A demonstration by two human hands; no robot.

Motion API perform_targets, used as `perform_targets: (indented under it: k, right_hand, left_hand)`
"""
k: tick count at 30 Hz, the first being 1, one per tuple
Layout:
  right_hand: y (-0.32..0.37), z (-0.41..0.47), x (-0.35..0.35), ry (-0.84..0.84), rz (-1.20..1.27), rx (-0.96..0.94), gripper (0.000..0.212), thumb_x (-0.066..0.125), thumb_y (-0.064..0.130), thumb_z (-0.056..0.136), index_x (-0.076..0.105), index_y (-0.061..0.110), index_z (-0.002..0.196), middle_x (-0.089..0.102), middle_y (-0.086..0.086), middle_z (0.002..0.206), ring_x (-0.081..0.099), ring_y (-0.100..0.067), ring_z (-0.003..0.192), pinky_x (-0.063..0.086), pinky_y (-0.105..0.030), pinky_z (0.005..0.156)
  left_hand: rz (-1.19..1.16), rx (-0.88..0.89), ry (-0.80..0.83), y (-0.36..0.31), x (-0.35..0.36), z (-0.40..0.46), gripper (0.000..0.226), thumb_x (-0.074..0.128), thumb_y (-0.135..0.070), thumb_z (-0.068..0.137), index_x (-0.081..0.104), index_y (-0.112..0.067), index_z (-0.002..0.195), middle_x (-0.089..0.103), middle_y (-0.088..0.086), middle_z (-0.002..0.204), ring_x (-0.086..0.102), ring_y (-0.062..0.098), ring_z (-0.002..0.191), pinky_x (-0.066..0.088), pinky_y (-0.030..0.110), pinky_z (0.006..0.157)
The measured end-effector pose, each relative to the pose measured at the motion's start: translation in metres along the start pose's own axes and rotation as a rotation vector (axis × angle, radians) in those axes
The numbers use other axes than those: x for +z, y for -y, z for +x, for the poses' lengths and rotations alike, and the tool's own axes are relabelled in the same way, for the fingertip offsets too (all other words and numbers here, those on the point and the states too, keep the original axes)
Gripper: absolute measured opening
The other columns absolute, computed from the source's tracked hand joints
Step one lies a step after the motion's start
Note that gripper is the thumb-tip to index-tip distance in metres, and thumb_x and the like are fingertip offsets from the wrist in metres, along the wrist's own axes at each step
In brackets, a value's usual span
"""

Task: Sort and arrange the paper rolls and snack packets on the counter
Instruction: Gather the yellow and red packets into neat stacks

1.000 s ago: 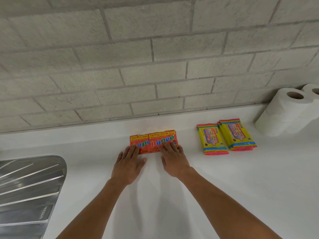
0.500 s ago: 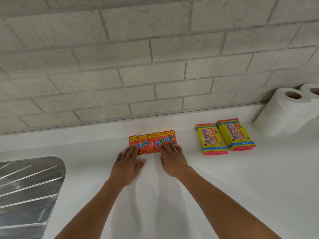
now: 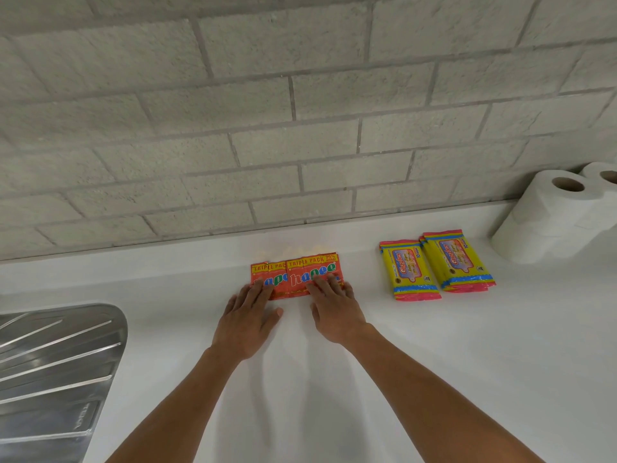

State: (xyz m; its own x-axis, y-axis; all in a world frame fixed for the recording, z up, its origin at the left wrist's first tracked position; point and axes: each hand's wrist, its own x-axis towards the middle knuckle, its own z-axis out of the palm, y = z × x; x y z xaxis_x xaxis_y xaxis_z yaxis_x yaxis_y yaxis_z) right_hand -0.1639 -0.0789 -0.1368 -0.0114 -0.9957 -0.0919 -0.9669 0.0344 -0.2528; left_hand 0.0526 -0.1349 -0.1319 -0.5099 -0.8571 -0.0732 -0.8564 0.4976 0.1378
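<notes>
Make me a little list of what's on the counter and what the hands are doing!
red packets: red packets side by side, overlapping, near the wall
left hand: left hand flat, fingertips on the left packet
right hand: right hand flat, fingers on the right packet
yellow packets: yellow packets to the right
paper rolls: paper rolls far right
sink drainer: sink drainer at left

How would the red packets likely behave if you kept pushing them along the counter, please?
The red packets look thin and flat, so they would probably slide easily on the smooth counter. They overlap, so they may shift apart. Probably light and floppy.

White counter [image 3: 367, 379]: red packets [image 3: 300, 274], yellow packets [image 3: 437, 265], paper rolls [image 3: 551, 215].
</notes>
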Motion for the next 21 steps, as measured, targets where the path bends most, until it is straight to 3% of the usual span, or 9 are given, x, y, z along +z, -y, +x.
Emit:
perform_targets:
  k: [6, 21]
  right_hand:
    - [0.0001, -0.0008, 0.0003, -0.006, 0.007, -0.001, 0.052, 0.037, 0.033, 0.105, 0.024, 0.021, 0.154, 0.017, -0.002, 0.163, 0.007, -0.03, 0.153, 0.012, -0.053, 0.122]
    - [0.0016, -0.0006, -0.0004, -0.003, 0.03, 0.002, 0.053, 0.037, 0.031, 0.105, 0.021, 0.022, 0.154, 0.016, -0.001, 0.164, 0.006, -0.031, 0.153, 0.01, -0.055, 0.122]
  left_hand:
    - [0.065, 0.026, 0.047, 0.0009, 0.0055, -0.0001, 0.085, -0.009, -0.075, 0.083, 0.009, -0.038, 0.157, 0.005, -0.008, 0.166, 0.003, 0.021, 0.154, 0.01, 0.045, 0.123]
    - [0.061, 0.024, 0.056, -0.0006, 0.0061, 0.0014, 0.083, -0.007, -0.075, 0.084, 0.006, -0.037, 0.158, 0.003, -0.007, 0.166, 0.002, 0.023, 0.154, 0.011, 0.047, 0.123]
